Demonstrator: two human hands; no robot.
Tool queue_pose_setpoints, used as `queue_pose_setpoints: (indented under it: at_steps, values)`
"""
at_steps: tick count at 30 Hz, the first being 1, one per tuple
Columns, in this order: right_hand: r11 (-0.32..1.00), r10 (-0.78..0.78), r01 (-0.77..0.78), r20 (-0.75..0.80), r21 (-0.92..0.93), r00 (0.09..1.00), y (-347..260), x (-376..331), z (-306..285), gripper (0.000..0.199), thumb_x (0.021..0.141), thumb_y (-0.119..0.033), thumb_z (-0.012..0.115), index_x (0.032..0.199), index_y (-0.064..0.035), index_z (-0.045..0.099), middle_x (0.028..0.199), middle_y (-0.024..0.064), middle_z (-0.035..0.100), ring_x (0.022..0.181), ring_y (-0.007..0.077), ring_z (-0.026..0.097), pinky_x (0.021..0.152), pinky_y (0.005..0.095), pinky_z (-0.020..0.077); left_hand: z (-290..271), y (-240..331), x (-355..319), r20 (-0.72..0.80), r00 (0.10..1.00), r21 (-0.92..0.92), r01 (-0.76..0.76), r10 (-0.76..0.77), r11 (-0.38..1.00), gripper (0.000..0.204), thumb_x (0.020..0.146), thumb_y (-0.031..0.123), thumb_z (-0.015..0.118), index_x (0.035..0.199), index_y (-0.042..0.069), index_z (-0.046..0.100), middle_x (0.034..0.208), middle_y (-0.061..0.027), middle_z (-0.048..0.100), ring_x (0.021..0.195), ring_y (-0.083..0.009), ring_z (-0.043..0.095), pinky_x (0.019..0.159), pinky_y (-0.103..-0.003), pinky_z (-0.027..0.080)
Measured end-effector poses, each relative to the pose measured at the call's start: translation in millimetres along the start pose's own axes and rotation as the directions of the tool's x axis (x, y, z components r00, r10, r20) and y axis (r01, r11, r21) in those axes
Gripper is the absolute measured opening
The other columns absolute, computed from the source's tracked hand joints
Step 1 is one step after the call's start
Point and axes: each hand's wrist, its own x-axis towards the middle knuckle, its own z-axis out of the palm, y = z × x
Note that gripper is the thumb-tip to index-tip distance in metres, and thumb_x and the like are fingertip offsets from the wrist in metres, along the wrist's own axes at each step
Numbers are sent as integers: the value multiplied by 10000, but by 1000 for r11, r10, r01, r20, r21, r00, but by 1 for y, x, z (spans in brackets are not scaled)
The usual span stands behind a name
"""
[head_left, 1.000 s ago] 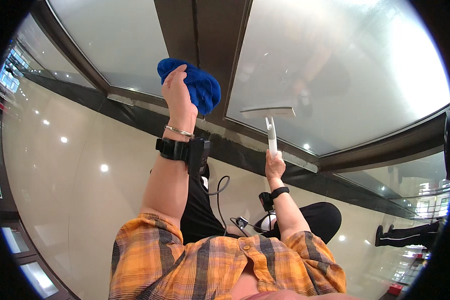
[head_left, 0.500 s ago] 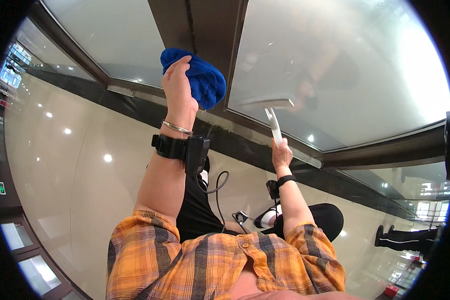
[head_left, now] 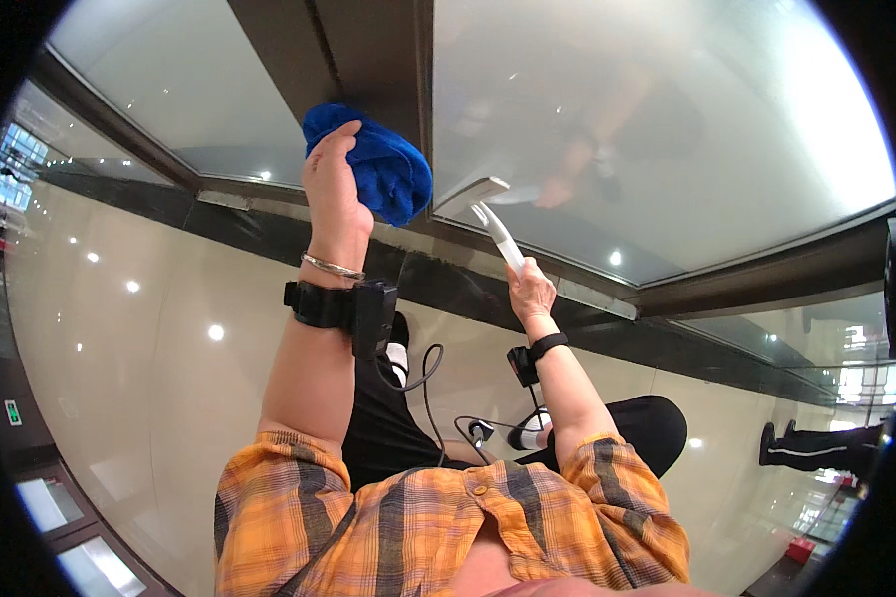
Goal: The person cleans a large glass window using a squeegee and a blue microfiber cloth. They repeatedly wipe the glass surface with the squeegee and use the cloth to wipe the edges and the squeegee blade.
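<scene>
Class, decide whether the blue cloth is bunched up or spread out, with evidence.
Bunched up: the cloth forms a thick, rounded, creased bundle at the left hand.

The pale, glossy floor (head_left: 110, 308) spread around me, widest on the left of the frame, where I saw bright spots of light (head_left: 215, 332) mirrored in it. A dark strip (head_left: 149, 205) ran along its upper edge. Near the upper-left rim I had bright windows (head_left: 20, 149) in view, and at the lower left a small green sign (head_left: 13, 413) above pale, dark-framed panes (head_left: 95, 567). Toward the right edge I saw another person's black trousers (head_left: 816, 450) with a white stripe, and black shoes (head_left: 767, 444). Below them, at lower right, was a small red object (head_left: 800, 549).
</scene>
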Motion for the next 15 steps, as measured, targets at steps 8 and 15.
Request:
queue_pose_setpoints:
  at_steps: [8,15]
  values:
    - [932,-25,19,-10,-362,1000,98,-7,-81,318,834,-380,666,880,-90,543,768,129,654,713,333,670,601,437,541,6,6,-8,20,999,-45,39,-39,998,187,821,100,574,929,44,716,1087,-70,614,1064,-189,493,1001,-336,327]
    - [781,68,-86,-53,-619,996,154,-21,-187,339,811,-380,697,873,-71,569,786,130,663,739,307,682,630,413,557,16,-6,-12,-24,999,-101,25,-28,995,197,808,64,567,928,20,717,1031,-73,652,1004,-181,531,967,-309,365]
